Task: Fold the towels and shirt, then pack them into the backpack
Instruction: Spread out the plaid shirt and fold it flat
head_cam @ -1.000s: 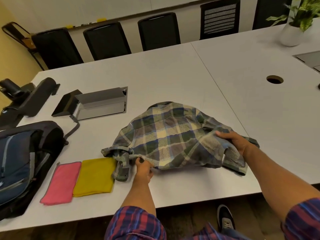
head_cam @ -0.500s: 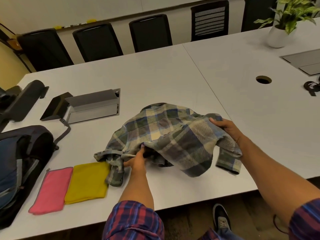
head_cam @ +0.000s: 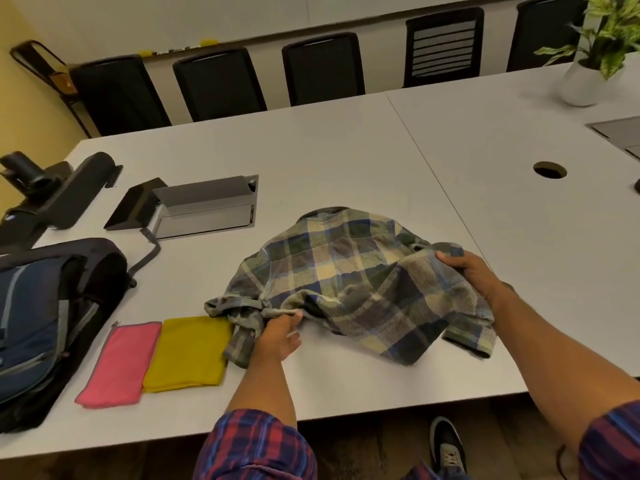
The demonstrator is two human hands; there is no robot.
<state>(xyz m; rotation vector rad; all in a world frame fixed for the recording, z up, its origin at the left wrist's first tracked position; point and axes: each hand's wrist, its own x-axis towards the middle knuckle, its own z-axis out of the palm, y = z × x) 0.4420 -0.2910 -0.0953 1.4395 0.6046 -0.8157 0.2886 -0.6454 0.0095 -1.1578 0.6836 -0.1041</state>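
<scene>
A green, blue and cream plaid shirt (head_cam: 346,278) lies bunched on the white table (head_cam: 346,161). My left hand (head_cam: 277,337) grips its near left edge beside a crumpled sleeve. My right hand (head_cam: 474,275) holds the right side, lifted slightly off the table. A folded yellow towel (head_cam: 188,351) and a folded pink towel (head_cam: 121,365) lie flat side by side to the left of the shirt. A dark blue backpack (head_cam: 38,320) lies at the table's left edge, its strap trailing toward the cable box.
An open grey cable box (head_cam: 204,209) is set into the table behind the towels, with black devices (head_cam: 72,192) at far left. A cable hole (head_cam: 550,169) and a potted plant (head_cam: 588,64) are at right. Black chairs (head_cam: 322,71) line the far side.
My right hand has lifted the shirt's right side and carried it back and inward. My left hand has shifted its grip along the near edge. The view has panned a little.
</scene>
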